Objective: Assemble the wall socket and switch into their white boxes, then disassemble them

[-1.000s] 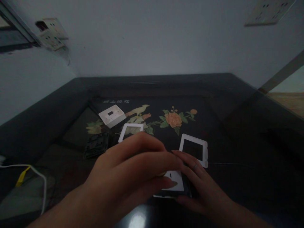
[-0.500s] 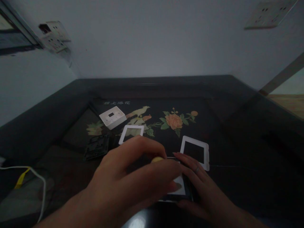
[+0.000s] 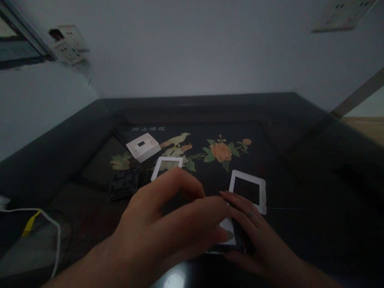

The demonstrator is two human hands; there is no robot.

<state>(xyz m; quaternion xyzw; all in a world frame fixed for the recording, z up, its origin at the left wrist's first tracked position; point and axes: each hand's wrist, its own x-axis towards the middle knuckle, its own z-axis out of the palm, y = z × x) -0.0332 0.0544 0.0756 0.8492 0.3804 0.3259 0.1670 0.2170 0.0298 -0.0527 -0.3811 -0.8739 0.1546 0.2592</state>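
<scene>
My left hand (image 3: 171,220) is closed in a pinch over a white-faced panel with a dark border (image 3: 238,237). What its fingertips hold is hidden behind the hand. My right hand (image 3: 258,232) grips the panel's right side, fingers at the far edge and thumb near the front; a ring shows on one finger. Just beyond the right hand lies a white rectangular frame (image 3: 263,196). A second white frame (image 3: 156,170) lies partly behind my left hand. Left of it sit a black plastic plate (image 3: 123,184) and a white mounting box (image 3: 144,148).
A dark glossy tabletop (image 3: 300,172) with a flower-and-bird picture carries everything. A white cable (image 3: 57,236) with a yellow tag (image 3: 31,224) runs along the left. Wall sockets (image 3: 67,52) are at the upper left, and another socket plate (image 3: 345,16) is at the upper right.
A rounded yellowish thing that showed between my left fingers is now hidden. My left fingers have shifted slightly; the right hand keeps its place on the panel. The view has moved a little.
</scene>
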